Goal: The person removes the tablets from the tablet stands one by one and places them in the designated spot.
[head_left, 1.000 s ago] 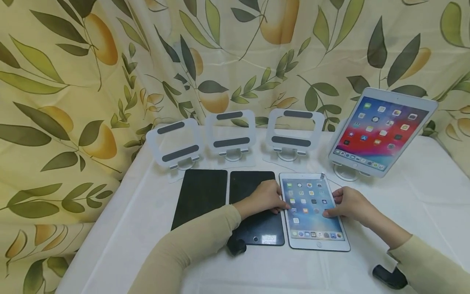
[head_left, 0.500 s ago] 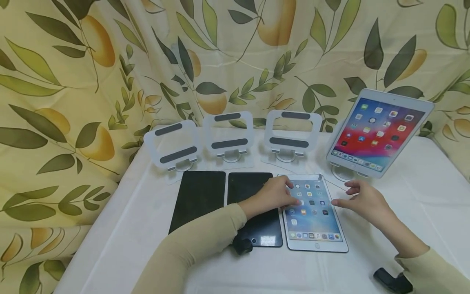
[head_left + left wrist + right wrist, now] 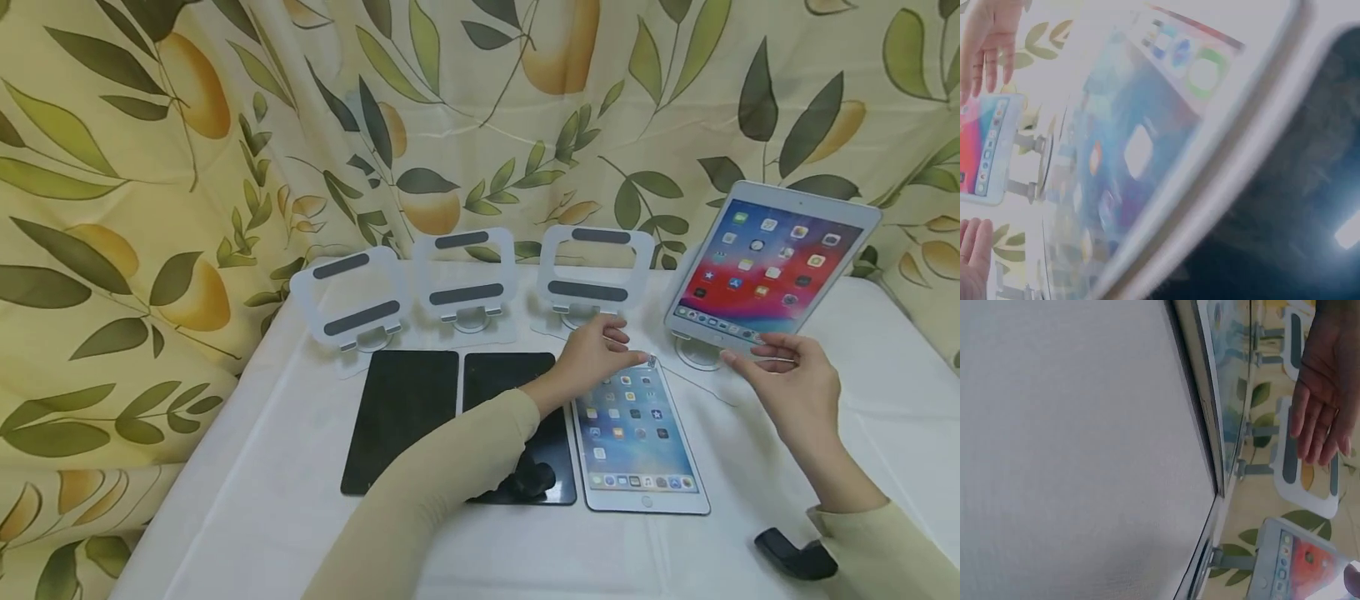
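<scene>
A white tablet (image 3: 637, 433) with a lit home screen lies flat on the table. My left hand (image 3: 592, 358) hovers around its top left corner, thumb stretched along the top edge, holding nothing. Farther right, my right hand (image 3: 806, 387) is held up before the lower edge of another white tablet (image 3: 772, 262), which leans on a stand. Whether it touches that tablet cannot be told. In the left wrist view, the fingers of the left hand (image 3: 972, 256) and right hand (image 3: 991, 44) look straight. The right wrist view shows the left hand (image 3: 1322, 394) in front of the stands.
Three white stands with grey pads, left (image 3: 352, 296), middle (image 3: 465, 271) and right (image 3: 592, 267), stand in a row behind the tablets. Two dark-screened tablets lie left of the lit one, the outer (image 3: 405, 417) and the inner (image 3: 510, 375). A patterned curtain (image 3: 450, 100) hangs behind the table.
Both hands have come away from the flat white tablet. The left moved up toward its top edge; the right moved up and right toward the tablet on the stand. The tablets stay in place.
</scene>
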A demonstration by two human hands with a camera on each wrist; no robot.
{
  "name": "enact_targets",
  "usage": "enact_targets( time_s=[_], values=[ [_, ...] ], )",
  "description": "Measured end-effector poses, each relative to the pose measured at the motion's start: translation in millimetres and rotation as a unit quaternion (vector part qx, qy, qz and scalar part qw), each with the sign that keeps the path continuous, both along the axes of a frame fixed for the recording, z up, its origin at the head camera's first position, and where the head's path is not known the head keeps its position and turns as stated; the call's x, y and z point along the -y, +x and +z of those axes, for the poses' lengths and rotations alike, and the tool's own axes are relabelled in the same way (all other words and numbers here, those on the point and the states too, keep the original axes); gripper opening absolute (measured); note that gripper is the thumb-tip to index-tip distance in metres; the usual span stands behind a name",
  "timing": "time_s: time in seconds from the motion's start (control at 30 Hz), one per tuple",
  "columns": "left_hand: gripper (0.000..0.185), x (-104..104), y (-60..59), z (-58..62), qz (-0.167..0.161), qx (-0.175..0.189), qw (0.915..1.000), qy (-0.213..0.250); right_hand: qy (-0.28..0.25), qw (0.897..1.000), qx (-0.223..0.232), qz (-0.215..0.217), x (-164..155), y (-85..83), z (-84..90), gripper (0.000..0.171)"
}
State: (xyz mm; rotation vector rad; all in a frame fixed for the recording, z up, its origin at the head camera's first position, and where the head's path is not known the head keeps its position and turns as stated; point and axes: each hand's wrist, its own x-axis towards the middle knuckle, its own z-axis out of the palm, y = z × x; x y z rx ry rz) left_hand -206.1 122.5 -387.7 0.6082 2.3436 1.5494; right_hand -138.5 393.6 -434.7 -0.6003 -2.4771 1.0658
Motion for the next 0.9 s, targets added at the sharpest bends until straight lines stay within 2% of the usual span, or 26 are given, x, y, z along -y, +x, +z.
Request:
enact_targets(
  time_s=[0.1,0.17,0.23,0.33,0.47,0.6,0.77,0.9],
  values=[
    [0.055,-13,-3.9,-1.1,0.016,0.012,0.9984,0.054,-0.037,0.997,-0.056,-0.047,-2,-4.3,5.3,0.063],
    [0.054,-21,-5.8,-1.8,0.018,0.012,0.9966,0.079,-0.069,0.991,-0.087,-0.072,7,-2.4,17.6,0.062],
    [0.054,-28,-7.2,-2.0,0.020,0.017,0.9943,0.103,-0.090,0.987,-0.095,-0.095,17,-0.1,30.4,0.063],
    [0.054,-38,-9.4,-1.2,0.021,0.024,0.9915,0.126,-0.105,0.983,-0.084,-0.128,31,0.4,48.3,0.067],
    [0.057,-49,-13.0,4.9,0.016,0.016,0.9931,0.115,-0.108,0.980,-0.047,-0.161,40,-3.3,64.2,0.072],
    [0.062,-59,-16.7,15.5,0.011,0.013,0.9961,0.087,-0.107,0.980,-0.020,-0.165,40,-6.4,71.0,0.073],
    [0.064,-71,-21.5,26.0,0.024,0.011,0.9974,0.068,-0.106,0.982,-0.015,-0.154,40,-9.7,74.2,0.071],
    [0.063,-80,-23.6,31.6,0.028,0.011,0.9966,0.077,-0.094,0.984,-0.027,-0.148,39,-10.8,75.8,0.069]
  ],
)
